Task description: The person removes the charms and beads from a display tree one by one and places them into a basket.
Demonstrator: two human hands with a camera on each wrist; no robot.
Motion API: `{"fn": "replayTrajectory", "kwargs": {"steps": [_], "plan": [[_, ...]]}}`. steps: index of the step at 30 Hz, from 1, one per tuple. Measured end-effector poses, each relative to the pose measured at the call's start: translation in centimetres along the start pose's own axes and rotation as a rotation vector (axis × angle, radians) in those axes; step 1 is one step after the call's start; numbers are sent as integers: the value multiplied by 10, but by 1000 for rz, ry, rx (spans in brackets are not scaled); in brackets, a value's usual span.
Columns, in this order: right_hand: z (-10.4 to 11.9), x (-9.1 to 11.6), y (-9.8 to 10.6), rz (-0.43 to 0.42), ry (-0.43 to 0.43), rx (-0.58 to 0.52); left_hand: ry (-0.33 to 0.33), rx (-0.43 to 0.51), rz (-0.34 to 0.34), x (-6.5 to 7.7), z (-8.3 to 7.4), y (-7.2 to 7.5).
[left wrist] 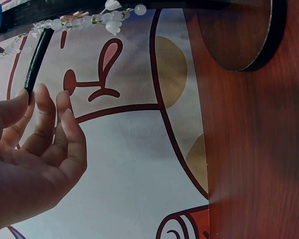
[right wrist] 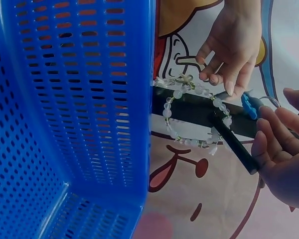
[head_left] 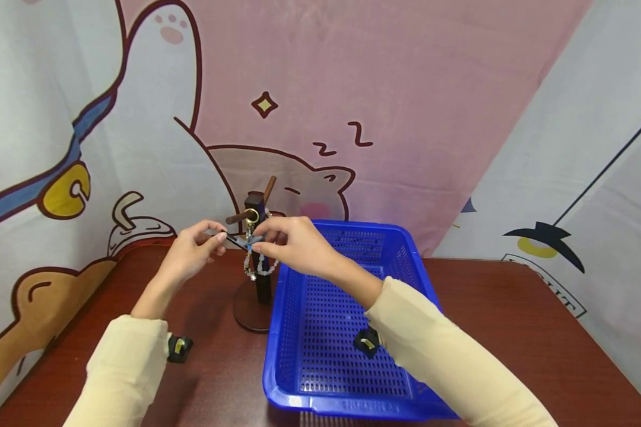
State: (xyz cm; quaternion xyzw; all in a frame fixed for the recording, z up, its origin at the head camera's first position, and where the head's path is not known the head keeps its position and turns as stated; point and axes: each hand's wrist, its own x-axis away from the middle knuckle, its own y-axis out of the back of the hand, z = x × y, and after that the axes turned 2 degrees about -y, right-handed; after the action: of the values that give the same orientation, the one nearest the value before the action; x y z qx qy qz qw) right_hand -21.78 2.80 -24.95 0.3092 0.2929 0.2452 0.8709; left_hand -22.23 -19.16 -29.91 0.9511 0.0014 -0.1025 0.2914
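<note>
A dark wooden stand [head_left: 263, 287] with pegs on a round base holds hanging jewellery. My left hand [head_left: 188, 252] pinches the tip of a dark peg [left wrist: 37, 64] on the stand between thumb and forefinger, its other fingers loosely bent. My right hand [head_left: 299, 243] is at the post, thumb and fingertips pinching a keychain with a blue charm [right wrist: 249, 105] and a metal ring [right wrist: 271, 100]. A bracelet of pale beads [right wrist: 168, 107] hangs around the post. Above the right fingertips a gold ring [head_left: 251, 215] hangs at an upper peg [head_left: 239, 217].
A blue perforated basket [head_left: 294, 400] stands right of the stand, beneath my right forearm. Both rest on a reddish-brown table [head_left: 486, 314]. A cartoon-printed cloth [head_left: 406, 89] hangs close behind.
</note>
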Motion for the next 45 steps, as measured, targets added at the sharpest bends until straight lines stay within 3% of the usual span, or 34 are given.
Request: {"fn": "replayTrajectory", "kwargs": {"steps": [16, 34, 45], "plan": [[-1, -9, -18, -219, -3, 54, 0, 11, 5, 1, -1, 1], [-3, -11, -29, -334, 26, 117, -1, 11, 11, 1, -1, 1], [-1, -11, -37, -418, -6, 239, 3, 9, 6, 2, -2, 1]]}}
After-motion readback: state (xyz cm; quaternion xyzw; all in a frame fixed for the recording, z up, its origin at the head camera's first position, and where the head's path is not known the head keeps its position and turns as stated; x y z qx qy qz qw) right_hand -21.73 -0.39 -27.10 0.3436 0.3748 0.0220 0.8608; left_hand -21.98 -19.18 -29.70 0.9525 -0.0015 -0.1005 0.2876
